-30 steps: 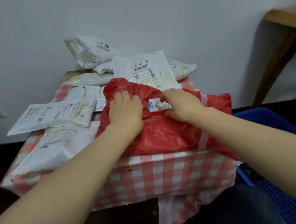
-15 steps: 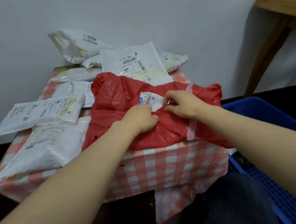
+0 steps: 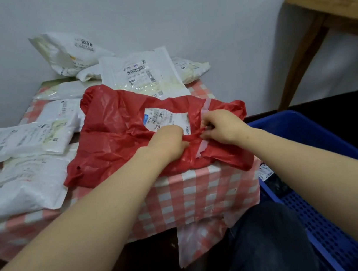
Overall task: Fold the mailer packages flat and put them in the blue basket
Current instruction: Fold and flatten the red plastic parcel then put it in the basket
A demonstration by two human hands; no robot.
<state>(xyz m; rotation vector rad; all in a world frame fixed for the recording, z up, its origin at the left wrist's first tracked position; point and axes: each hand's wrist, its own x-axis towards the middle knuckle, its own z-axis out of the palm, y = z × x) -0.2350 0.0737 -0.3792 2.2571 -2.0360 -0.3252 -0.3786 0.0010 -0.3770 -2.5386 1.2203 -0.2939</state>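
Observation:
A crumpled red mailer [image 3: 117, 139] with a white shipping label lies on the checked tablecloth, its right end hanging over the table edge. My left hand [image 3: 170, 142] grips a pinched ridge of the red plastic just below the label. My right hand [image 3: 222, 127] pinches the same ridge beside a strip of pale tape. Several white mailers [image 3: 24, 142] lie around it on the left and at the back. The blue basket [image 3: 310, 140] stands low at the right, next to the table.
The small table [image 3: 192, 192] with the red-and-white checked cloth stands against a white wall. A wooden table [image 3: 324, 4] is at the upper right. My knee in dark trousers [image 3: 267, 244] is between table and basket. Something dark lies in the basket.
Both hands slid from the label area toward the near right part of the red mailer and gathered a ridge of plastic. The label, partly covered before, now shows fully.

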